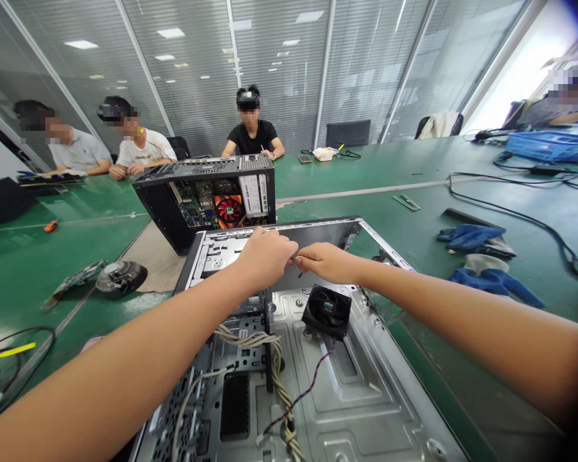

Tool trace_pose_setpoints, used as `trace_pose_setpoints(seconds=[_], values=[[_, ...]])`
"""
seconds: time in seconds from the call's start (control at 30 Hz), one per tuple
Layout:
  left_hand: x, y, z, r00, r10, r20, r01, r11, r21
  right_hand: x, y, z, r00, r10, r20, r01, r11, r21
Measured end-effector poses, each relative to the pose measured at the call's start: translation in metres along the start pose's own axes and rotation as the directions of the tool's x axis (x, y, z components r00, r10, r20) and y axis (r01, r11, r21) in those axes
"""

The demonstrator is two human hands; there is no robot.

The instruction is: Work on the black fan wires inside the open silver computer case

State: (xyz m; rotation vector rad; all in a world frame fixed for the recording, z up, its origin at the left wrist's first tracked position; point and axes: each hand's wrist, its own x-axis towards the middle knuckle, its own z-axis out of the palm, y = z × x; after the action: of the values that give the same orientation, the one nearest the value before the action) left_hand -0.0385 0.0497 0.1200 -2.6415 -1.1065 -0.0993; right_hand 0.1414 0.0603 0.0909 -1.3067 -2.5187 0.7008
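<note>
An open metal computer case (390, 398) lies before me. Above its far part, my left hand (268, 256) and my right hand (325, 262) meet at the fingertips, both closed. Something small and dark shows between and just below the fingers, too small to name. Beneath my right hand, a black fan (327, 311) rests inside the case, its thin red-and-blue cable (313, 382) running towards me. A twisted bundle of beige cables (280, 378) lies along the case's left side.
Behind the case stands another computer tower (207, 168) with its inside exposed. A round cooler (120, 277) lies left. Blue gloves (476, 237), black cables and a blue basket (551, 146) are at right. Several people sit around the green table (341, 179).
</note>
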Motion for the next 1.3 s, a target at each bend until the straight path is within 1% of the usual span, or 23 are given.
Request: trace_pose_setpoints(seconds=[0.17, 0.4, 0.63, 0.77, 0.97, 1.17, 1.3], values=[[-0.0004, 0.0007, -0.0002, 1.000, -0.002, 0.014, 0.002, 1.000, 0.004, 0.0002, 0.0007, 0.0002, 1.000, -0.005, -0.006, 0.005, 1.000, 0.013], [0.0011, -0.0015, 0.0019, 1.000, -0.015, -0.010, 0.015, 1.000, -0.020, -0.0012, -0.0005, -0.0005, 1.000, -0.006, 0.010, 0.006, 1.000, 0.021], [0.0003, 0.0002, -0.0001, 1.000, -0.008, 0.025, 0.008, 1.000, 0.009, -0.0008, -0.0007, -0.0004, 1.000, 0.002, 0.005, -0.002, 1.000, 0.012], [0.0000, 0.0001, 0.0003, 1.000, -0.001, 0.014, 0.001, 1.000, 0.013, -0.0003, 0.0004, 0.0005, 1.000, -0.006, 0.003, 0.006, 1.000, 0.012], [0.0002, -0.0017, 0.0013, 1.000, -0.021, 0.015, 0.021, 0.999, -0.037, -0.0006, 0.0013, 0.0013, 1.000, -0.014, 0.005, 0.014, 1.000, 0.021], [0.0011, -0.0024, 0.0015, 0.999, -0.028, 0.028, 0.029, 0.998, -0.053, -0.0015, -0.0011, 0.0005, 1.000, 0.003, 0.017, -0.003, 1.000, 0.010], [0.0011, -0.0024, 0.0019, 0.999, -0.031, 0.035, 0.033, 0.998, -0.057, -0.0013, -0.0005, 0.0011, 1.000, -0.010, 0.020, 0.010, 1.000, -0.003]])
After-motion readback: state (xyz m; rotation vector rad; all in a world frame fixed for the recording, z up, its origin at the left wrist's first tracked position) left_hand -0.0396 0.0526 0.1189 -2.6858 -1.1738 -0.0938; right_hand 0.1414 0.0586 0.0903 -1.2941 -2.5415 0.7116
